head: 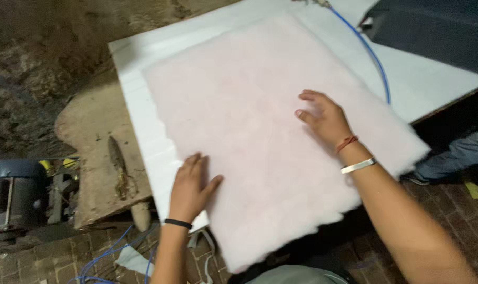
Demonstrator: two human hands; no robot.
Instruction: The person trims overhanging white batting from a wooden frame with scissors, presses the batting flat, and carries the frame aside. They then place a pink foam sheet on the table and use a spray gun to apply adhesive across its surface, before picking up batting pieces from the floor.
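Padding, a big pale pink fibre sheet (260, 131), lies flat on the white board (134, 79), and I use this sheet as my landmark for all places. It covers most of the board, and its near corner hangs over the board edge toward my body. My left hand (189, 186) lies flat on the near left edge of the sheet, fingers stretched and thumb spread to the side; it grips nothing, the palm only presses down, and part of it touches also the white board. My right hand (323, 117) rests on the sheet toward its right side, also flat and released, with fingers pointing to the far left. On my left wrist is a black band (177, 223); on my right wrist are an orange thread (347, 142) and a silver bracelet (358, 165). Beyond the right edge of the sheet a blue cable (373, 55) runs over the board, and further right a dark cloth (433, 29) lies. Left of the sheet, off the board, stands a worn wooden block (97, 152) with a rusty tool (118, 163) on it. Lower left of the sheet is a grey machine (10, 192) on the brick floor (34, 263).
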